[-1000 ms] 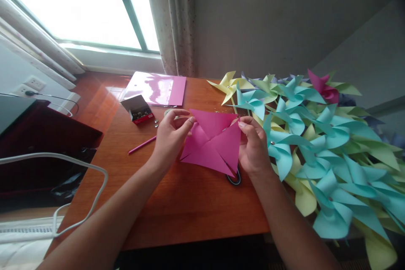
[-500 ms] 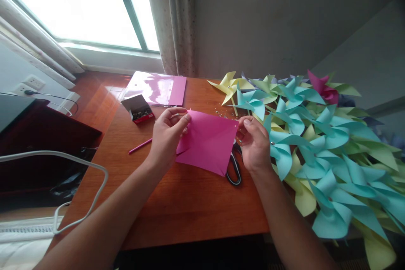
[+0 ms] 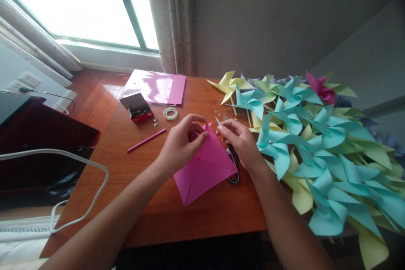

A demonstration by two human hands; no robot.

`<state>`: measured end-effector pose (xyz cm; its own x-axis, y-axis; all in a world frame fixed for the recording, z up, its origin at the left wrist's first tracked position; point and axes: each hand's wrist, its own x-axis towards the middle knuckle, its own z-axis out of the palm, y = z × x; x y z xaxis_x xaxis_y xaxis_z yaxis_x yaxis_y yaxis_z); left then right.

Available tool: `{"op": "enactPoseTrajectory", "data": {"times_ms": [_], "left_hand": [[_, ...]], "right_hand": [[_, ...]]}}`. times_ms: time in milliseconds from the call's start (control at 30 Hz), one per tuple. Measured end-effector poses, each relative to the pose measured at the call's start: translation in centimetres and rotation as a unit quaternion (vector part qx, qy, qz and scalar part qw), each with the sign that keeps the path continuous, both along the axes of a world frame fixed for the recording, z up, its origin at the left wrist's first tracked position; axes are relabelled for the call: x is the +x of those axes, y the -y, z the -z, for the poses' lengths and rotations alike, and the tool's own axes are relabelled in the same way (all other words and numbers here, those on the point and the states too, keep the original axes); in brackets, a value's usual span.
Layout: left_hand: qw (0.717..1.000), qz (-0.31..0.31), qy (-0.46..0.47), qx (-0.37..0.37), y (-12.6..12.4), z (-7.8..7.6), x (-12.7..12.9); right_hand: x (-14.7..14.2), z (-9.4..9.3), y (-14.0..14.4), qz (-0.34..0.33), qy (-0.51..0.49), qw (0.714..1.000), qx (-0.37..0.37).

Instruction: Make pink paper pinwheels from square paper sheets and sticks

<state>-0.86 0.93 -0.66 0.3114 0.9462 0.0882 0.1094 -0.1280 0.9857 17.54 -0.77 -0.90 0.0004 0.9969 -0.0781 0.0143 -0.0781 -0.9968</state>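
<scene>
A square of pink paper (image 3: 209, 173) with slits running in from its corners lies at a slant above the table. My left hand (image 3: 186, 137) pinches its far corner between thumb and fingers. To the right, my right hand (image 3: 240, 141) has its fingers pressed together, apart from that corner; what they hold, if anything, is hidden. Under and beside this hand are scissors (image 3: 233, 177), their dark handle partly covered by the paper and pointed blades showing past the fingertips.
A pink stick (image 3: 146, 140), a tape roll (image 3: 171, 113) and an open box of small metal pieces (image 3: 141, 114) are at the left. Behind them lies a clear packet of pink paper (image 3: 155, 86). Many paper pinwheels (image 3: 329, 135) crowd the right side. A white cable (image 3: 104, 177) loops at the left edge.
The pink paper has turned and dropped nearer to me. My right hand has let go of its corner and moved left; my left hand has moved right. The tape roll has come into view.
</scene>
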Motion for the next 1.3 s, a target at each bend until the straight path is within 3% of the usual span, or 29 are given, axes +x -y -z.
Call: {"op": "enactPoseTrajectory", "data": {"times_ms": [167,433,1000,1300], "left_hand": [[0.999,0.000,-0.043,0.024,0.58,0.27,0.20],[0.991,0.018,-0.114,0.063,0.80,0.34,0.03],[0.999,0.034,-0.032,-0.006,0.93,0.01,0.11],[0.993,0.039,0.046,-0.105,0.71,-0.33,-0.04]], "right_hand": [[-0.47,-0.02,0.29,-0.036,0.031,0.998,0.027],[-0.83,0.37,0.39,-0.031,0.051,0.997,0.045],[-1.06,0.02,0.77,-0.008,0.135,0.966,0.222],[-0.86,-0.21,1.01,0.008,0.195,0.930,0.313]]}}
